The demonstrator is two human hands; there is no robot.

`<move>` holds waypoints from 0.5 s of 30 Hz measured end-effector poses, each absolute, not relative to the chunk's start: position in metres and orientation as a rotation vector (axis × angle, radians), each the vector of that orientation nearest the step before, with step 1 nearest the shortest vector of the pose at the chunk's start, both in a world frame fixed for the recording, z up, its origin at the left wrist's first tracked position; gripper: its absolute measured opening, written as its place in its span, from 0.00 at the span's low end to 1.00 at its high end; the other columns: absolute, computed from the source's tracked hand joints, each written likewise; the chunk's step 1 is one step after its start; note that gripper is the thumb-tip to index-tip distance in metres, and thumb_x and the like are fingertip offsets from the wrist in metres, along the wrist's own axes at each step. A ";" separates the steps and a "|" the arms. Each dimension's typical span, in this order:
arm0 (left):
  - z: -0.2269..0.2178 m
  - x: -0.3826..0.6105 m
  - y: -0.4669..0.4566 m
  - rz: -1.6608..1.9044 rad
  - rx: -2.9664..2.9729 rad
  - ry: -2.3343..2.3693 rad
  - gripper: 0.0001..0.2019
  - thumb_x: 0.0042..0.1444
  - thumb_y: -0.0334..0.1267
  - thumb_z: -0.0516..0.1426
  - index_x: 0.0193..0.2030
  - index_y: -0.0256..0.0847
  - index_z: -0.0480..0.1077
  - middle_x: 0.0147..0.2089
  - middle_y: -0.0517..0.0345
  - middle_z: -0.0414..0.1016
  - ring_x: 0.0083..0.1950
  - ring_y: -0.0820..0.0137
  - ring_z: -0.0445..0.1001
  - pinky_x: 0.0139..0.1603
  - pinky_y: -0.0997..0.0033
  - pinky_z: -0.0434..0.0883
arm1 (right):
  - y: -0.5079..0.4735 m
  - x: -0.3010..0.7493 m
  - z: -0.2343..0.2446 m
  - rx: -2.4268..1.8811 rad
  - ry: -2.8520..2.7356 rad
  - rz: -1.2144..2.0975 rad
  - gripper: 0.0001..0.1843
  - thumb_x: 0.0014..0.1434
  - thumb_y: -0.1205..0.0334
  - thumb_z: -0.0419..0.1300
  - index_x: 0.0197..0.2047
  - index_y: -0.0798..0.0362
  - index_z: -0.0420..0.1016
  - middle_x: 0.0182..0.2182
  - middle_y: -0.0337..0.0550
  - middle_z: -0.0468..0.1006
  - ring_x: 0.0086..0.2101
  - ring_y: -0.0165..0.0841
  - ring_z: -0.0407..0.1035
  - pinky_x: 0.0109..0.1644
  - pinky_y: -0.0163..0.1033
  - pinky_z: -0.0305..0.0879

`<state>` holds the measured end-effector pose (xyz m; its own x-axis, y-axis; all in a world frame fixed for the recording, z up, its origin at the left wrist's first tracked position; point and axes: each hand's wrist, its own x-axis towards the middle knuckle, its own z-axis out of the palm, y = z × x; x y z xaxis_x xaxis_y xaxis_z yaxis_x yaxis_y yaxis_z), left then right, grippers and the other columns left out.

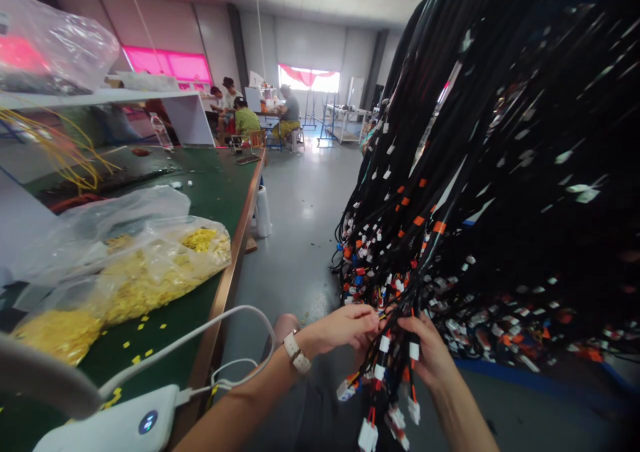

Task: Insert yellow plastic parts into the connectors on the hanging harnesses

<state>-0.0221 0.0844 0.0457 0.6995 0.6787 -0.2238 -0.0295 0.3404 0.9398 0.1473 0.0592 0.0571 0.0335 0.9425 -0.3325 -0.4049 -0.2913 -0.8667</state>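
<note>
Black wire harnesses (425, 265) hang in front of me, ending in white connectors (369, 435) and short coloured wires. My left hand (353, 327) reaches in from the left, its thumb and fingers pinched on a thin wire of the bundle; its fingertips are partly hidden among the cables. On the other side, my right hand (431, 351) is closed around several harness branches, with the thumb across the front. White label tags (384, 343) sit on the branches between my hands. A white-strapped watch (297, 352) is on my left wrist.
At left, a green-topped workbench (200, 165) carries plastic bags of small yellow pieces (150, 272) and a white power bank (115, 420) with a cable. A dense mass of hanging harnesses (525, 172) fills the right. Several people (245, 115) sit at far tables.
</note>
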 end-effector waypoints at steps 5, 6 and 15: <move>0.053 -0.026 0.085 0.558 1.252 0.730 0.19 0.51 0.55 0.53 0.32 0.38 0.63 0.30 0.62 0.63 0.28 0.77 0.63 0.28 0.75 0.60 | 0.060 0.147 0.055 -1.150 -0.639 1.540 0.10 0.36 0.66 0.66 0.26 0.52 0.73 0.19 0.38 0.78 0.17 0.33 0.68 0.23 0.37 0.66; 0.054 -0.027 0.085 0.577 1.296 0.726 0.19 0.52 0.55 0.53 0.32 0.38 0.63 0.29 0.63 0.63 0.28 0.77 0.62 0.28 0.76 0.59 | 0.060 0.147 0.055 -1.148 -0.633 1.538 0.10 0.35 0.66 0.66 0.26 0.52 0.73 0.19 0.37 0.77 0.16 0.32 0.68 0.22 0.36 0.66; 0.063 -0.035 0.088 0.573 1.162 0.690 0.15 0.55 0.51 0.51 0.31 0.39 0.59 0.22 0.64 0.64 0.20 0.78 0.58 0.21 0.77 0.55 | 0.060 0.143 0.059 -1.208 -0.686 1.516 0.14 0.36 0.64 0.67 0.30 0.52 0.73 0.22 0.39 0.79 0.20 0.36 0.71 0.24 0.38 0.66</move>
